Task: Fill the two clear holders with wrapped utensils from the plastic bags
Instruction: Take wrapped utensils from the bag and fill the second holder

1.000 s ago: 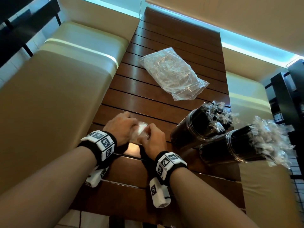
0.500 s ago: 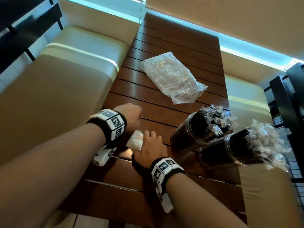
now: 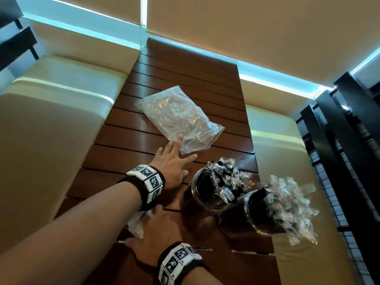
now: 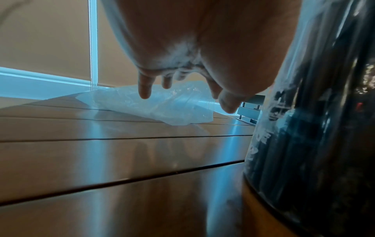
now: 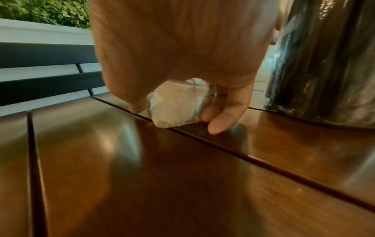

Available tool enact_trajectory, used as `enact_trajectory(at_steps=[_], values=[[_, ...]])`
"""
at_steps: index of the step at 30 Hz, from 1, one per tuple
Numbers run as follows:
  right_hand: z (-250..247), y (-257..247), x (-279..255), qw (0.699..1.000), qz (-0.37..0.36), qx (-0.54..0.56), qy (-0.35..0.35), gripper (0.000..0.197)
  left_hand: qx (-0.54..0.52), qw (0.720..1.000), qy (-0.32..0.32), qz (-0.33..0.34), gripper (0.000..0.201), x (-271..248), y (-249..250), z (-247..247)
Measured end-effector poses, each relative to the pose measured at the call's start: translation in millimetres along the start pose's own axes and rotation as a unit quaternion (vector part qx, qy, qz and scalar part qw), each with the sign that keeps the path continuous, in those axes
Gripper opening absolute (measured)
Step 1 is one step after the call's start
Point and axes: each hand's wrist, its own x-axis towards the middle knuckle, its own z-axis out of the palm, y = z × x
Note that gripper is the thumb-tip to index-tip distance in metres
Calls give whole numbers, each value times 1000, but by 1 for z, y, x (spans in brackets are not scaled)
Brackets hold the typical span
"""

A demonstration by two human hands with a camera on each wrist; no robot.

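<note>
Two clear holders (image 3: 197,194) (image 3: 257,219) stand side by side on the right of the wooden table (image 3: 127,153), both packed with wrapped black utensils. A flat clear plastic bag (image 3: 176,116) lies mid-table. My left hand (image 3: 181,153) stretches forward with fingers spread and holds nothing; its fingertips (image 4: 145,94) hover at the bag's (image 4: 162,110) near edge. My right hand (image 3: 152,233) stays near the table's front edge. Its thumb and fingers (image 5: 223,115) pinch a crumpled plastic bag (image 5: 174,109) against the table, left of a holder (image 5: 324,64).
Beige cushioned benches (image 3: 51,130) (image 3: 287,151) flank the table on both sides. Black railing (image 3: 339,140) runs along the right. The table's far end meets a wall with drawn blinds. The nearer holder (image 4: 314,128) stands close to my left wrist.
My left hand let go of the crumpled bag and reached forward to the flat bag. My right hand stayed on the crumpled bag near the front edge.
</note>
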Motion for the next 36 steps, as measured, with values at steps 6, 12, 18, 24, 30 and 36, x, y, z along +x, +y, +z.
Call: enact_trajectory(at_steps=[6, 12, 18, 24, 30, 36], values=[[19, 6, 13, 997, -3, -73, -25, 72, -1, 999, -15, -37, 65, 20, 3, 11], [4, 1, 15, 998, -3, -51, -41, 60, -32, 995, 89, -42, 56, 7, -6, 6], [-26, -5, 1, 1000, 10, 27, -5, 56, -96, 970, 209, -75, 22, -62, -34, -22], [-52, -20, -16, 986, 90, 119, 70, 59, -131, 932, 300, -157, 57, -147, -70, -45], [-90, -61, -59, 948, 1, 166, 271, 41, -54, 960, 129, -243, 39, -216, -115, -13], [-98, -93, -39, 965, -25, 177, 194, 47, -45, 990, -118, -68, 60, -250, -64, -2]])
